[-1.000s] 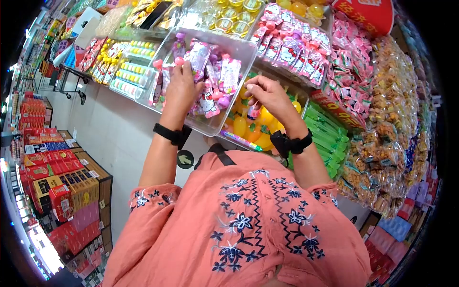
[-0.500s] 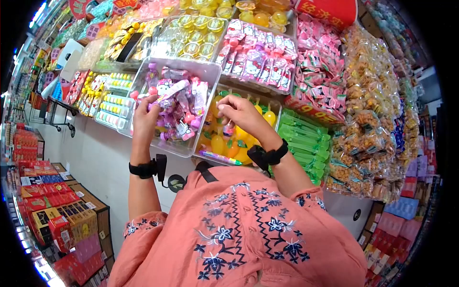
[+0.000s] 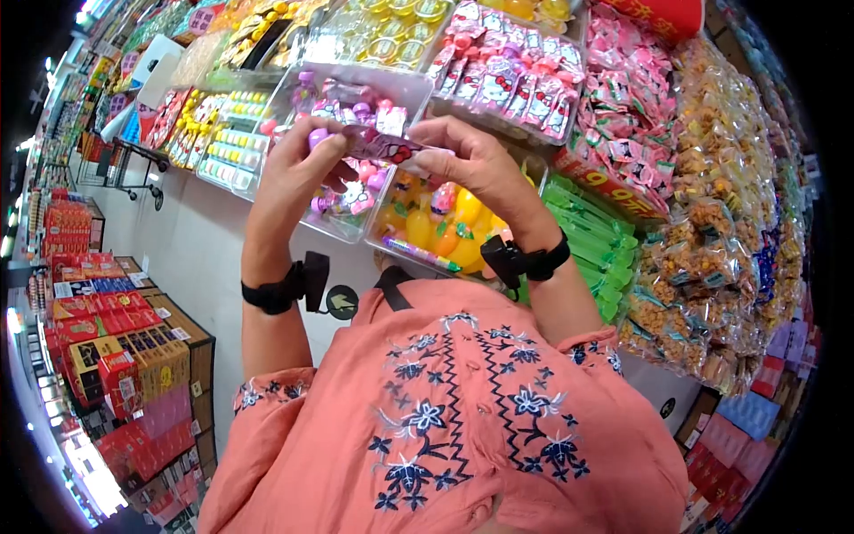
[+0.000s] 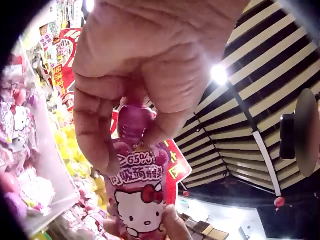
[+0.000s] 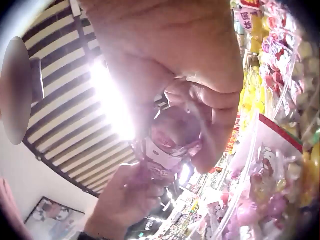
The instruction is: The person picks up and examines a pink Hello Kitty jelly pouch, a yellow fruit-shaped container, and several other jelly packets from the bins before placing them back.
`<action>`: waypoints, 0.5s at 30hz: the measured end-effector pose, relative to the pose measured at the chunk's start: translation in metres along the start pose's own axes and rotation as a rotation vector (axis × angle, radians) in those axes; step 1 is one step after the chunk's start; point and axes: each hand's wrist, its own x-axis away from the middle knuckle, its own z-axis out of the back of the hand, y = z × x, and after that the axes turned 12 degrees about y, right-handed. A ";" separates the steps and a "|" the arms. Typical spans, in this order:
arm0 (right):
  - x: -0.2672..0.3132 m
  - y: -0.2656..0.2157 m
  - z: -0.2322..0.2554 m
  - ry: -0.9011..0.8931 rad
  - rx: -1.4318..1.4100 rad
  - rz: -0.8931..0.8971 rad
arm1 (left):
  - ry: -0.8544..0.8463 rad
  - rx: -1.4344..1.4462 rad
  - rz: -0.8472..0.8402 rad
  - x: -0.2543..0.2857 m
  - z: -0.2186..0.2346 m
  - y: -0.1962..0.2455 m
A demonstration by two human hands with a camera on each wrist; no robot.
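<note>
A pink and purple jelly pouch [image 3: 384, 145] with a cartoon cat print is stretched between both hands, above an open clear bin [image 3: 342, 233]. My left hand [image 3: 298, 169] pinches the pouch's capped end; its purple cap [image 4: 134, 122] shows between thumb and fingers in the left wrist view. At the other end, my right hand [image 3: 480, 169] grips the bottom of the pouch. The printed front [image 4: 137, 202] faces the left wrist camera. More such pouches [image 3: 360, 198] lie jumbled in the bin below, partly hidden by the hands.
Right of the bin sits a box of yellow mango-shaped jellies [image 3: 436, 227] with a colourful tube [image 3: 420, 254] along its front. Green packs [image 3: 578, 236] and bagged snacks [image 3: 694, 267] lie farther right. Behind are pink pouches [image 3: 511, 76] and yellow cups [image 3: 382, 36].
Earlier my left hand was among the pouches in the bin, with the right hand over the mango jellies. Now one pouch is lifted, and the right hand has come over to grip its bottom.
</note>
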 end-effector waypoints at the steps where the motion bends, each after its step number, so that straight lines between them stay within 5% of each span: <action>1: 0.003 -0.001 0.002 0.012 0.060 -0.004 | 0.013 -0.035 -0.004 -0.001 -0.007 0.000; 4: 0.015 -0.006 0.006 0.035 -0.139 -0.151 | 0.004 0.008 0.027 -0.005 -0.018 -0.008; 15: 0.030 0.007 0.014 0.117 -0.346 -0.142 | -0.009 0.398 0.119 -0.009 -0.065 -0.041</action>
